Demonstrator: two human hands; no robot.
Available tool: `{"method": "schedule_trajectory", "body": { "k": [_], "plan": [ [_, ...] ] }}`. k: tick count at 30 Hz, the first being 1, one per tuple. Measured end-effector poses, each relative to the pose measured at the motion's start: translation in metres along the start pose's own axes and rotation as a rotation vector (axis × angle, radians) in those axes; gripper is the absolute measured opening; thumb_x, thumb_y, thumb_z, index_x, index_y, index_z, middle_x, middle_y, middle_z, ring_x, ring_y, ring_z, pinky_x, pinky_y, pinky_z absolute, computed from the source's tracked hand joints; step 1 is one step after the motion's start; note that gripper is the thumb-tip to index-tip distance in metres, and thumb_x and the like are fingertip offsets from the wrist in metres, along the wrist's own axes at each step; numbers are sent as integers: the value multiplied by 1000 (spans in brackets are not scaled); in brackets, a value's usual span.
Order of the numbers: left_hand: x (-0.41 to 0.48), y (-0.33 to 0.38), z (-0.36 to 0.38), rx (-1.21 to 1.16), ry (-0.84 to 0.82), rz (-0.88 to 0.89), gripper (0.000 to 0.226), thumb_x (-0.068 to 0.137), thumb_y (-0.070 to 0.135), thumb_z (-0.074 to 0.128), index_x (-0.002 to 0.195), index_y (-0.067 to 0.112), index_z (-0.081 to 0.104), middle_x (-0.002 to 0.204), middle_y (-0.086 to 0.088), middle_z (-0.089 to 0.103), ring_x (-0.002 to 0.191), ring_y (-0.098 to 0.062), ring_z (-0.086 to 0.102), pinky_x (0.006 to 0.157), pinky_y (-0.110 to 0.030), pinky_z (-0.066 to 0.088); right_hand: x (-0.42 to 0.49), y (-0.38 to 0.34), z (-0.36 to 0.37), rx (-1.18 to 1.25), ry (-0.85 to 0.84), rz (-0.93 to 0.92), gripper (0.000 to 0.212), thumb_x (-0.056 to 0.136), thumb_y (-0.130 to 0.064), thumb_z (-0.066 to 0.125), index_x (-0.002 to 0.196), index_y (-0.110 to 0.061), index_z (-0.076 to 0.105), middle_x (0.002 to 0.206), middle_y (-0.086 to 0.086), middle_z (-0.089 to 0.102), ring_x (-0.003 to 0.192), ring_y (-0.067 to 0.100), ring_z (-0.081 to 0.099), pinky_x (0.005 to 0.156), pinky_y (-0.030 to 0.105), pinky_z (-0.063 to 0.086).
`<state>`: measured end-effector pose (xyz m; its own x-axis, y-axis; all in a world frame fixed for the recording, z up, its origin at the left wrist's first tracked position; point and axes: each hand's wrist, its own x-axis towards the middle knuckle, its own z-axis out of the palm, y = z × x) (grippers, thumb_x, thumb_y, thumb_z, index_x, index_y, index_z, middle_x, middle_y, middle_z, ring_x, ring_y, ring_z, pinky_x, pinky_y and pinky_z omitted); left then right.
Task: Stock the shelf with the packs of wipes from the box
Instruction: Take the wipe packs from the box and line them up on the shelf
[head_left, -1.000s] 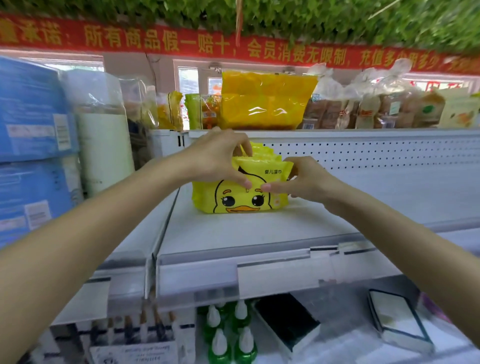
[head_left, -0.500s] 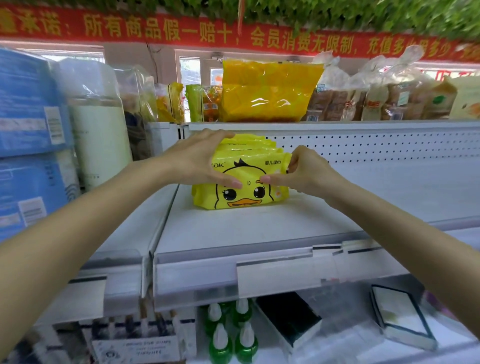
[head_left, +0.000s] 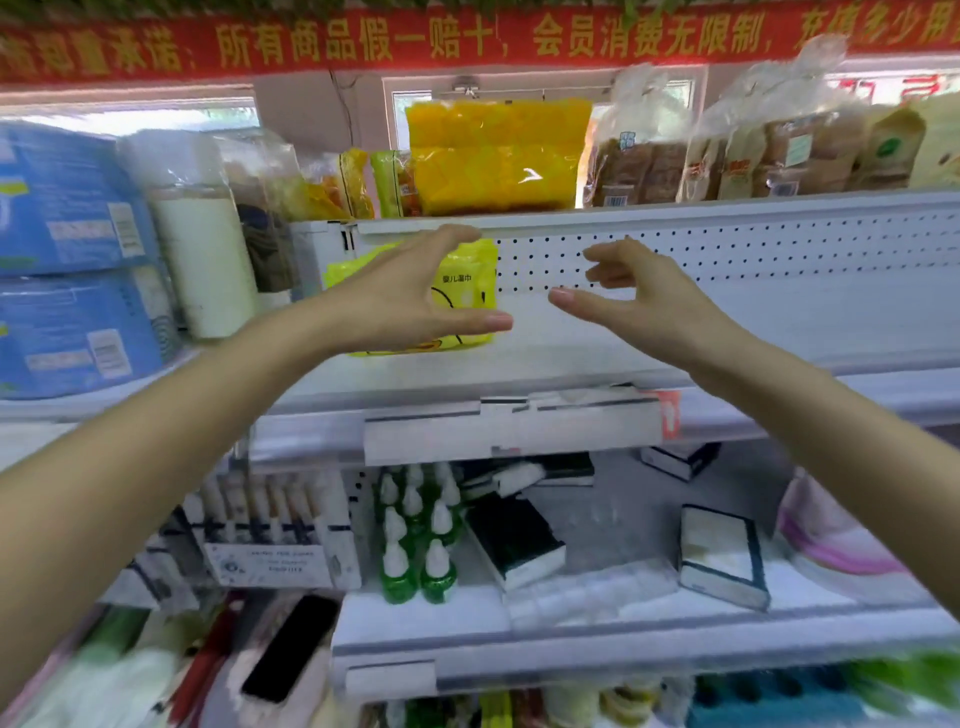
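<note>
A: Left hand (head_left: 400, 301) spread open, empty, in front of the yellow wipes pack (head_left: 462, 291); right hand (head_left: 639, 296) open, holding nothing.

B: Pack sits at the left end of the shelf (head_left: 675, 332).

A: Risk: a thumb brushing the pack could topple it.

Along the top, a red banner (head_left: 467, 44) is printed in yellow characters; "所有商品假一赔十" and "会员消费无限制" can be read, while the characters at both ends are cut off or blurred. On the yellow wipes pack (head_left: 467, 291) standing on the shelf (head_left: 597, 358), the small characters "婴儿湿巾" can be made out. Barcodes and labels are seen on the blue packs (head_left: 67, 249) at the left and on the bagged goods (head_left: 634, 171) on the upper shelf, but they are too blurred to be read. Faint print on a white box (head_left: 275, 564) below cannot be read.
</note>
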<state>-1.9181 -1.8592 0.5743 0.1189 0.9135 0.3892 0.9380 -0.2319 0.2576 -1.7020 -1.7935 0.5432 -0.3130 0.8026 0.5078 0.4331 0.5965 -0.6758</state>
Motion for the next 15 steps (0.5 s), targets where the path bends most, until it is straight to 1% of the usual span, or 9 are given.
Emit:
{"method": "schedule_trajectory", "body": {
  "k": [3,6,7,8,10,11,12,13,15],
  "plan": [
    [-26,48,26,-24,-9,-17,101,61,77,51,149,37,23,156,12,27,143,-9,26,113,-33,28,-37,20,-25,12,-19,-58,67,83,-49,65,138,-18,45,131,-2,51,116,5,45,94,21,35],
    [-51,92,60,-58,-42,-39,98,64,73,50,150,34,23,156,11,27,142,-8,27,105,-24,25,-78,49,-48,-9,-46,-86,67,83,-47,65,139,-17,44,136,0,48,123,8,45,104,27,38],
    [-59,106,73,-60,-58,-43,97,65,72,49,150,32,24,156,10,27,141,-8,28,104,-22,24,-94,61,-55,-23,-53,-89,67,83,-48,65,140,-17,43,137,-2,47,123,6,45,104,26,37],
    [-65,118,86,-64,-74,-39,97,65,71,50,150,32,25,156,10,28,141,-8,28,103,-20,24,-109,72,-64,-38,-62,-91,67,84,-48,64,140,-18,43,135,-4,46,122,4,44,103,22,36],
    [-78,139,113,-89,-95,-32,95,66,70,50,149,31,26,156,9,30,141,-8,29,104,-19,23,-139,94,-79,-74,-95,-104,64,85,-48,63,140,-21,43,129,-9,44,117,-3,42,96,10,31],
    [-85,149,127,-101,-99,-34,94,67,71,50,149,31,26,156,8,30,141,-8,29,104,-19,23,-152,106,-85,-93,-121,-115,61,86,-46,63,139,-23,43,128,-9,44,117,-4,41,94,6,29],
    [-91,158,143,-107,-112,-33,94,68,71,49,150,32,26,156,9,29,141,-9,29,105,-20,23,-165,119,-89,-116,-153,-114,60,87,-43,63,139,-22,42,130,-6,46,119,-2,41,94,4,28],
    [-98,165,160,-106,-133,-25,93,70,71,47,150,32,24,157,8,27,141,-10,28,108,-22,24,-178,134,-90,-146,-188,-89,62,87,-42,63,140,-19,42,134,-1,46,122,3,42,96,6,28],
    [-113,177,198,-126,-205,-3,91,73,73,46,151,32,22,158,9,24,142,-11,28,113,-29,27,-206,166,-86,-193,-264,-6,66,87,-42,63,142,-12,40,134,2,46,122,7,42,95,5,29]
  ]
}}
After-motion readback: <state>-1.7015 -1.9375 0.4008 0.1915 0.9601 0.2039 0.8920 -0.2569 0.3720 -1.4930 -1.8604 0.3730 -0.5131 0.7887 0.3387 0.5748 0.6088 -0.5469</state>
